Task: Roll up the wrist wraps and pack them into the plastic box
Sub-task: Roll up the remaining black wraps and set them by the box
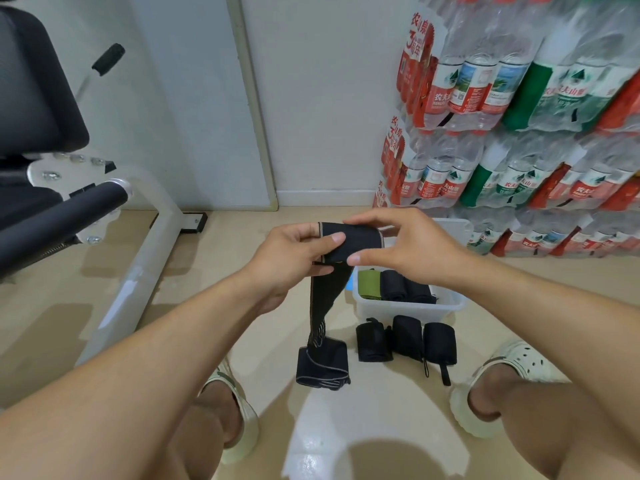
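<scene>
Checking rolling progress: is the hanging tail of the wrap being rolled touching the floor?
Touching. The head view shows the wrist wrap gripped by the left hand and right hand; its tail hangs down and lies folded on the floor.

black wrist wrap [349, 242] half-rolled, tail dangling, plastic box [408, 308] behind

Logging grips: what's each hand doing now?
Left hand: pinching the black wrist wrap.
Right hand: gripping the same wrap's rolled end.
</scene>
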{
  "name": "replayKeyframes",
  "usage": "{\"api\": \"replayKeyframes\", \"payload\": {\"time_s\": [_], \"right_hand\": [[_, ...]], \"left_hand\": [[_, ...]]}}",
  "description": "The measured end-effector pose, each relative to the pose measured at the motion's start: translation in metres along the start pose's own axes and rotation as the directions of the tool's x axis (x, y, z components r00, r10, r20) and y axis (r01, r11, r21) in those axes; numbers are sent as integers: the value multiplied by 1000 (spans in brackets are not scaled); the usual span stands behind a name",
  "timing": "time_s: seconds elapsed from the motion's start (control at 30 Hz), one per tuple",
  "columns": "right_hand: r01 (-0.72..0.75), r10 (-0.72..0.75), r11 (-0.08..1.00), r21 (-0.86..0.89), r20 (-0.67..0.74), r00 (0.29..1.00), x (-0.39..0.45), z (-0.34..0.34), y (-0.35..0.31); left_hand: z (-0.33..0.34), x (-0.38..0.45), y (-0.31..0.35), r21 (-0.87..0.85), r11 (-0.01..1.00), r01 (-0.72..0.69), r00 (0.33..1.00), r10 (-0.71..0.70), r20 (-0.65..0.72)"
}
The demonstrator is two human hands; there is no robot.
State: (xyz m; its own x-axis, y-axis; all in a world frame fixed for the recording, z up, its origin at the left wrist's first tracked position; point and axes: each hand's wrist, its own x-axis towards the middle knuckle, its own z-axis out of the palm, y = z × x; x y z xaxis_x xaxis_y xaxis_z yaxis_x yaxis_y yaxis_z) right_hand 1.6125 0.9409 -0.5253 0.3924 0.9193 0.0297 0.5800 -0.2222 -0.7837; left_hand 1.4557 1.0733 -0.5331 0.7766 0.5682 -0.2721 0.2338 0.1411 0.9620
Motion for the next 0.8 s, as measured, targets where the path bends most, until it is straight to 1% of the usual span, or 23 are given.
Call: {"api": "replayKeyframes", "payload": {"time_s": [0.13, 0.2, 0.27, 0.3, 0.33, 0.37, 0.43, 0.47, 0.53, 0.63, 0.73, 0.8], "right_hand": [[27, -27, 1000, -3, -75, 997, -3, 4, 0], [34, -35, 999, -12, -115, 993, -3, 5, 0], [43, -40, 999, 21, -136, 990, -3, 5, 0], [50, -44, 998, 40, -142, 989, -3, 5, 0], [56, -46, 996, 65, -144, 988, -2, 4, 1], [56, -41, 993, 101, -145, 989, -1, 3, 1], [60, -38, 986, 155, -139, 990, 0, 1, 2], [68, -47, 985, 156, -137, 989, 0, 1, 3], [89, -70, 986, 139, -133, 989, -1, 0, 3], [137, -117, 977, 162, -128, 985, -2, -1, 4], [203, -176, 943, 265, -123, 977, -1, -2, 4], [228, -188, 928, 295, -158, 969, 1, -2, 3]], "left_hand": [[1, -3, 3, -47, 999, -1, 1000, 0, -15], [0, -1, 4, -54, 998, -33, 993, 27, -111], [-3, 0, 4, 48, 994, -102, 966, 111, -235], [-4, 0, 4, 124, 982, -140, 954, 167, -248], [-5, -1, 4, 180, 967, -178, 953, 216, -214], [-5, -2, 4, 196, 956, -217, 957, 248, -149], [-3, -5, 5, 140, 956, -259, 963, 266, -35], [-3, -5, 4, 117, 957, -265, 963, 269, -15], [-2, -3, 3, 93, 962, -258, 966, 260, -15], [1, -4, 4, 16, 976, -219, 976, 219, 0], [3, -5, 6, -39, 983, -182, 983, 182, 11], [4, -6, 6, -59, 987, -152, 987, 155, 45]]}}
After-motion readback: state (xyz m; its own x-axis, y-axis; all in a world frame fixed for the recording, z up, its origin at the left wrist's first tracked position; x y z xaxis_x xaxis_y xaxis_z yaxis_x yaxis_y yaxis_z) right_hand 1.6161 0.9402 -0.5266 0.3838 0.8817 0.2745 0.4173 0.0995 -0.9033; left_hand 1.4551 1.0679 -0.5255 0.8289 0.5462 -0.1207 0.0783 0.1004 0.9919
